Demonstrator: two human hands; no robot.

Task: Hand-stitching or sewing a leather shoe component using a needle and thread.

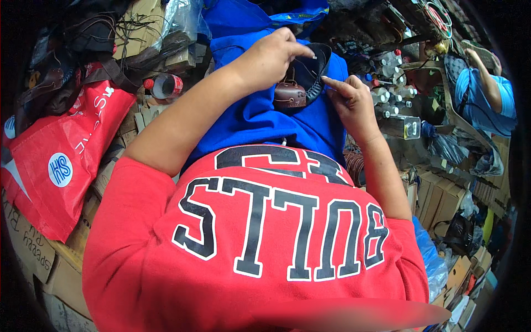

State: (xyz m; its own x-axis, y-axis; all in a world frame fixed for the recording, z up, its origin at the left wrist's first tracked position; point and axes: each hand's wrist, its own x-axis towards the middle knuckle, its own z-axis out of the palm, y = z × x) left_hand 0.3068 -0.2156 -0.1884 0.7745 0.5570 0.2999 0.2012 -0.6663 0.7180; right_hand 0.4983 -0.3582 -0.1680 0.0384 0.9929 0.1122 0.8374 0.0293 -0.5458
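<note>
Brown leather shoe (290, 95): left fingers (302, 50) bent at its rim, right fingers (338, 87) partly curled alongside; I cannot tell their grip.

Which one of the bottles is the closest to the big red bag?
The clear bottle with the red cap and red label, on the person's left; the other bottles are grouped on the right, farther from the red bag.

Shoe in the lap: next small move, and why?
Probably pinch the shoe by its black edge with the right hand to steady it: that index fingertip is at the edge, contact unclear; the left hand is over the far end; and blue cloth lies beneath, seemingly a soft support.
</note>
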